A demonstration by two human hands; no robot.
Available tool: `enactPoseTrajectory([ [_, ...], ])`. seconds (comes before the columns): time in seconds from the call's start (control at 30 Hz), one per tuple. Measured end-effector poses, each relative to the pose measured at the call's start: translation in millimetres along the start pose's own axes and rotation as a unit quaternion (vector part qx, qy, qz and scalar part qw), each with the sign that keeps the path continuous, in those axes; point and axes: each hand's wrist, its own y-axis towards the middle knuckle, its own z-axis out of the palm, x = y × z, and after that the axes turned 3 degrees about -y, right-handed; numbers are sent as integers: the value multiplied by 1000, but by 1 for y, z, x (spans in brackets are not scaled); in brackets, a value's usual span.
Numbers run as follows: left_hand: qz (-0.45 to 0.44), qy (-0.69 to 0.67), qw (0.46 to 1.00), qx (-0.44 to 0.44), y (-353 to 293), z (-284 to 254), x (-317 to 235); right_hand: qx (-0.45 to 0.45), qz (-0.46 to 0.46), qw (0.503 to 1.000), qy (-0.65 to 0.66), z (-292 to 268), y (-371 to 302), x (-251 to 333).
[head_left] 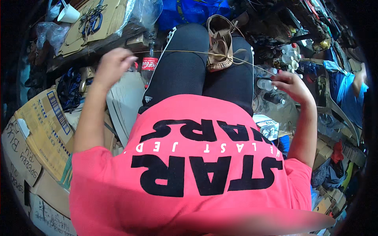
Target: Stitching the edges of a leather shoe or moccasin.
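A tan leather moccasin (219,47) rests on my thighs near the knees, its stitched toe toward me and a loose strap at its side. A thin yellowish thread (177,51) runs from the shoe out to both sides. My left hand (116,67), slightly blurred, is closed on the thread's left end, up beside the left knee. Out to the right, my right hand (293,85) pinches the other end between thumb and fingers. Both hands are well apart from the shoe, and the thread looks taut.
Cardboard boxes (45,122) are stacked at left. A soda bottle (149,65) stands beside my left leg, and several plastic bottles (267,84) are at right. Scissors (92,23) lie on cardboard at the upper left. Another person's arm (359,80) shows at the right edge.
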Motion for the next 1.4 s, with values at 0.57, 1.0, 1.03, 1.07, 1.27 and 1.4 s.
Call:
enactPoseTrajectory([
  [0.57, 232, -143, 952, 139, 143, 103, -132, -84, -125, 935, 320, 38, 65, 68],
  [1.0, 251, -298, 877, 280, 148, 114, -147, -116, -195, 974, -16, 38, 41, 62],
  [1.03, 246, -286, 880, 288, 148, 114, -148, -106, -173, 979, 0, 41, 40, 63],
  [1.07, 240, -274, 883, 296, 148, 114, -148, -106, -173, 979, 0, 41, 40, 61],
  [1.27, 242, -306, 877, 281, 144, 120, -140, -93, -187, 977, -40, 48, 42, 62],
  [1.4, 209, -320, 876, 292, 143, 120, -137, -98, -197, 975, -21, 60, 44, 59],
])
